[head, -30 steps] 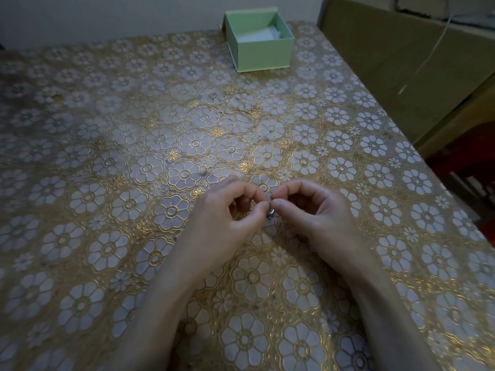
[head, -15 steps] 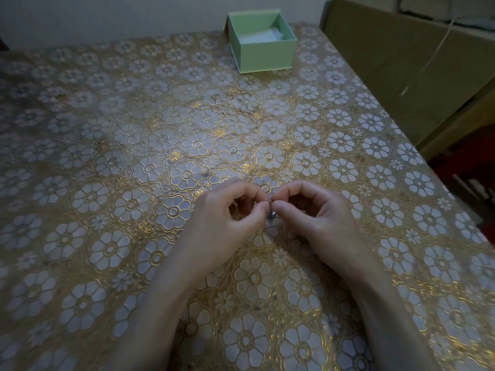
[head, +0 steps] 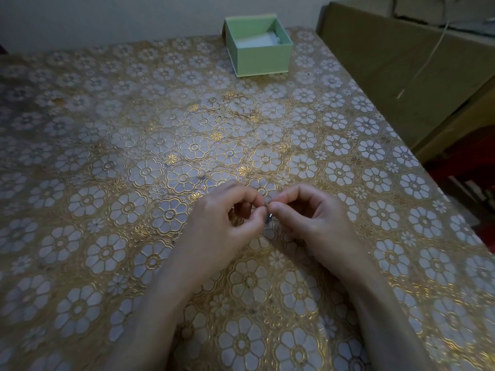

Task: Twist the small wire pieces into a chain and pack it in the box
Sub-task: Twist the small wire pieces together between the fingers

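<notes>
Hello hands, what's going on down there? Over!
Left hand and right hand both pinching the small wire piece, fingertips meeting. Green box open at the table's far edge, no chain seen in it. Nothing in the way.

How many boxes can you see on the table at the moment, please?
1: a green box, lid off, stands at the far edge of the table, beyond the left hand and right hand, which pinch the wire pieces.
</notes>
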Available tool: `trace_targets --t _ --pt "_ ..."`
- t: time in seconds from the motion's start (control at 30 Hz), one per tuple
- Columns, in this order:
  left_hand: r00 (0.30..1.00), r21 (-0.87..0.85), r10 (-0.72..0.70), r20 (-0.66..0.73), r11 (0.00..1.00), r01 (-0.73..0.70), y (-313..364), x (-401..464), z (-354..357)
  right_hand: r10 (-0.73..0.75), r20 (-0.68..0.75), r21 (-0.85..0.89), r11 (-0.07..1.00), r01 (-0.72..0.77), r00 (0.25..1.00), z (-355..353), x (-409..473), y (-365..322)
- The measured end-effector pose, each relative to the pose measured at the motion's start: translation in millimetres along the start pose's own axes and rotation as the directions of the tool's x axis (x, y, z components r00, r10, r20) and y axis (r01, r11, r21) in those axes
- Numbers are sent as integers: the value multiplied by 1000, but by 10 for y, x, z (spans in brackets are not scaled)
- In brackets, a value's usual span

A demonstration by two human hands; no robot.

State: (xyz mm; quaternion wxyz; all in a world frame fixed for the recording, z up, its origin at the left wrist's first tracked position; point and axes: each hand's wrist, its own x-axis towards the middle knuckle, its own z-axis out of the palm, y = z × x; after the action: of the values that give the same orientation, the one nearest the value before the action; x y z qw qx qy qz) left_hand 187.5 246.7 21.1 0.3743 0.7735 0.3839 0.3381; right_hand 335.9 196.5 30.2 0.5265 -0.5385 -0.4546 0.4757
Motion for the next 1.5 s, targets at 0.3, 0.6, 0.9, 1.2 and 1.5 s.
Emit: trace_targets --t 0.3,0.6,0.9,1.2,1.5 --pt "1000 -51 2 -2 999 -2 18 13 -31 -1 74 -76 997 7 997 -33 1 -8" --pt "999 -62 26 22 998 -25 -8 15 -29 -36 74 -34 999 38 997 -13 -8 -17" --pt "999 -14 44 28 999 -44 -13 12 -22 -26 54 -124 992 32 998 9 8 33" --pt "1000 -65 -11 -25 998 10 7 12 -40 -40 -24 -181 983 35 999 9 24 83" --pt "992 -341 -114 49 932 124 70 8 -34 8 -29 117 993 -4 1000 -39 -1 19"
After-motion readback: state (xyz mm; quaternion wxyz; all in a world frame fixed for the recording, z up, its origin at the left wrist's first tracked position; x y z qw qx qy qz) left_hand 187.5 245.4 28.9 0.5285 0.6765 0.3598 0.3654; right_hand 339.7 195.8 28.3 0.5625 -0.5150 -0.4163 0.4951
